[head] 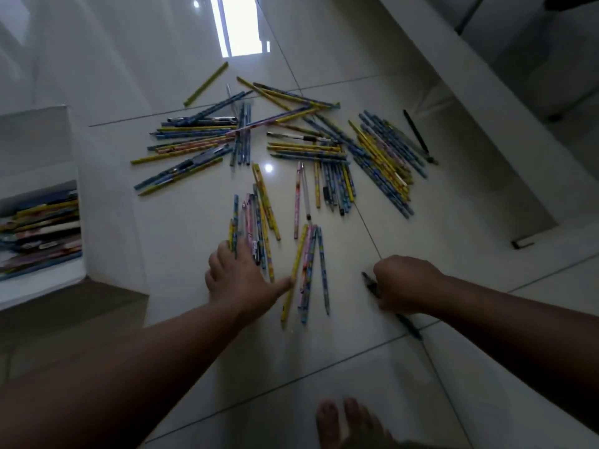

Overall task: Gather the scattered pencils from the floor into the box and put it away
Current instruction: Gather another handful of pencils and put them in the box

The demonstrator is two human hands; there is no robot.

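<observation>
Many yellow, blue and pink pencils (291, 147) lie scattered on the glossy white tiled floor. A white box (48, 286) at the left edge holds several pencils. My left hand (238, 275) lies flat, fingers spread, on the near ends of a small bunch of pencils (256, 228). Another small bunch (308, 270) lies just right of its thumb. My right hand (403, 283) is closed around a dark pen (410, 328) whose ends stick out on both sides of the fist.
A white ledge or low step (486, 102) runs diagonally at the right. A black pen (418, 134) lies beside it. My bare foot (346, 422) shows at the bottom edge. A small dark object (522, 244) lies on the floor at right.
</observation>
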